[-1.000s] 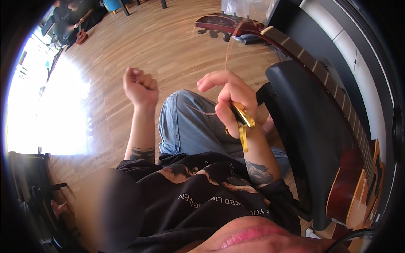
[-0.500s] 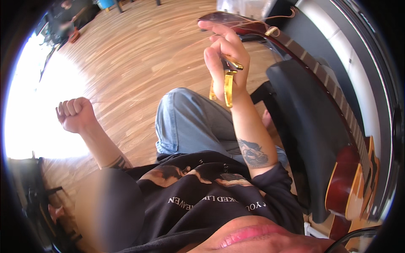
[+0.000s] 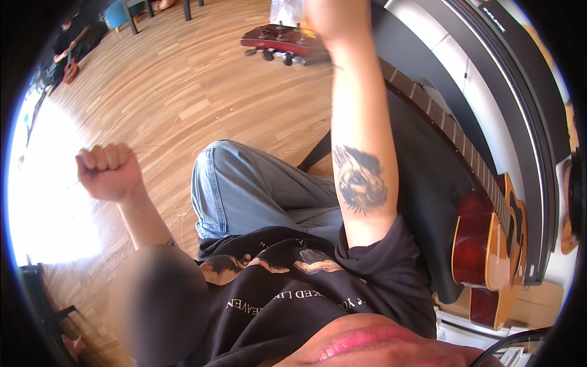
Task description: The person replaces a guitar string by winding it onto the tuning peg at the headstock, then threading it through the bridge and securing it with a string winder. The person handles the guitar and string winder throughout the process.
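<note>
At the left, my left hand (image 3: 111,170) is closed in a fist, raised over the floor. A thin, faint strand, seemingly a guitar string (image 3: 150,148), runs from near its fingers. My right hand (image 3: 339,18) reaches to the upper edge, beside the guitar's dark red headstock (image 3: 278,41). Its fingers are cut off and blurred there, so whatever it holds is hidden. From behind my right forearm, the guitar's neck (image 3: 455,131) slants down to its red-brown body (image 3: 480,244) at the right.
A black padded surface (image 3: 422,183) lies under the neck. Clear plastic (image 3: 286,11) sits beyond the headstock. White and dark furniture (image 3: 483,79) lines the right side. Far left, a person (image 3: 68,41) holds a small guitar (image 3: 71,70) near a blue seat (image 3: 116,13).
My right hand, which held a gold-handled tool beside coppery strings, has moved up over the headstock, partly out of view. The tool no longer shows. My left fist stays closed, nearly in place.
</note>
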Available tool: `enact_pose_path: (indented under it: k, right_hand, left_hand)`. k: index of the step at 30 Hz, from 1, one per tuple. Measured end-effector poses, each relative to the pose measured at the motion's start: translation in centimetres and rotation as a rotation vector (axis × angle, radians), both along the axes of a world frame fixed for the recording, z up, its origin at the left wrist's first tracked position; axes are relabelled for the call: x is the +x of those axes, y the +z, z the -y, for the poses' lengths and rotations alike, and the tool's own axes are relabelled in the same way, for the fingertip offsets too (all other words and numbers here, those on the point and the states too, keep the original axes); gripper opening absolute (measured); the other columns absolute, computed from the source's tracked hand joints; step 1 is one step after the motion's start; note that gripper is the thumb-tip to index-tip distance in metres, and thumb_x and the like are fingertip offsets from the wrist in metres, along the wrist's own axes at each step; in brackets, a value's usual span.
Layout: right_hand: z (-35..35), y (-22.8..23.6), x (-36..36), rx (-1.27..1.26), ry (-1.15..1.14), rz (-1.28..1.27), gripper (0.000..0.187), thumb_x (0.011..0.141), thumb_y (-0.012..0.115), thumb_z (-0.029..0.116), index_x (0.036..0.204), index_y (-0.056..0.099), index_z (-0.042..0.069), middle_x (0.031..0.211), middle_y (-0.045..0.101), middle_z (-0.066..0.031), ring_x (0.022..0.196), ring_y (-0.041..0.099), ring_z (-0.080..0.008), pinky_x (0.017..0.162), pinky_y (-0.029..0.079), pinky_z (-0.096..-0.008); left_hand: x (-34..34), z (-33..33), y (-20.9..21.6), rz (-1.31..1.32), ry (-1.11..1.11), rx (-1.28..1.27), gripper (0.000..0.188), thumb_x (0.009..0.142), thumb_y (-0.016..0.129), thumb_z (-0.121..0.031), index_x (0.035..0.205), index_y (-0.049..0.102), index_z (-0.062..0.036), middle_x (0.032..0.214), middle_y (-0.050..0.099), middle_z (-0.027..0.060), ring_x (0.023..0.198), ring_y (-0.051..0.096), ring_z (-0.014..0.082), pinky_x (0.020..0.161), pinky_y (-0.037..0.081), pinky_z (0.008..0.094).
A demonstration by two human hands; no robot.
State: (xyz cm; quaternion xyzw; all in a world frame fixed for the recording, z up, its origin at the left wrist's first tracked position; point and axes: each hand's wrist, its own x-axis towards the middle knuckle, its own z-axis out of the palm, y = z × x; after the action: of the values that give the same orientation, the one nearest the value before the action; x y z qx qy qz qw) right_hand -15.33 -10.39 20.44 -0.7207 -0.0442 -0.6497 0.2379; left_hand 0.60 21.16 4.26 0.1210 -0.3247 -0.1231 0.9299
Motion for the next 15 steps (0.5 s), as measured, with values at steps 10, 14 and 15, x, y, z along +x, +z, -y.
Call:
enact_pose_path:
  k: [10, 14, 15]
  right_hand:
    - [-1.0, -0.6, -2.5, -0.072, -0.029, -0.761, 0.029, 0.092, 0.061, 0.019, 0.074, 0.056, -0.003, 0.061, 0.056, -0.0151, 0.059, 0.061, -0.0244, 0.056, 0.044, -0.0395]
    - [-1.8, -0.7, -2.5, -0.133, -0.158, -0.762, 0.031, 0.094, 0.058, 0.019, 0.074, 0.058, -0.005, 0.063, 0.056, -0.0209, 0.059, 0.062, -0.0317, 0.057, 0.043, -0.0441]
    - [-1.4, 0.1, -3.4, -0.181, -0.278, -0.757, 0.030, 0.093, 0.060, 0.020, 0.076, 0.061, -0.005, 0.067, 0.061, -0.0212, 0.063, 0.064, -0.0329, 0.060, 0.045, -0.0427]
  left_hand:
    - [0.8, 1.3, 1.1, -0.273, 0.378, 0.115, 0.036, 0.104, 0.044, -0.029, 0.070, 0.043, -0.0148, 0.055, 0.021, -0.0041, 0.051, 0.013, 0.0121, 0.050, 0.013, 0.0316]
    - [4.4, -3.4, -0.2, -0.402, 0.508, 0.094, 0.038, 0.104, 0.039, -0.031, 0.069, 0.041, -0.0174, 0.055, 0.027, -0.0047, 0.049, 0.017, 0.0112, 0.049, 0.013, 0.0300]
    - [5.5, -3.9, -0.2, -0.440, 0.552, 0.067, 0.037, 0.102, 0.039, -0.033, 0.068, 0.041, -0.0190, 0.054, 0.029, -0.0055, 0.048, 0.019, 0.0113, 0.048, 0.014, 0.0304]
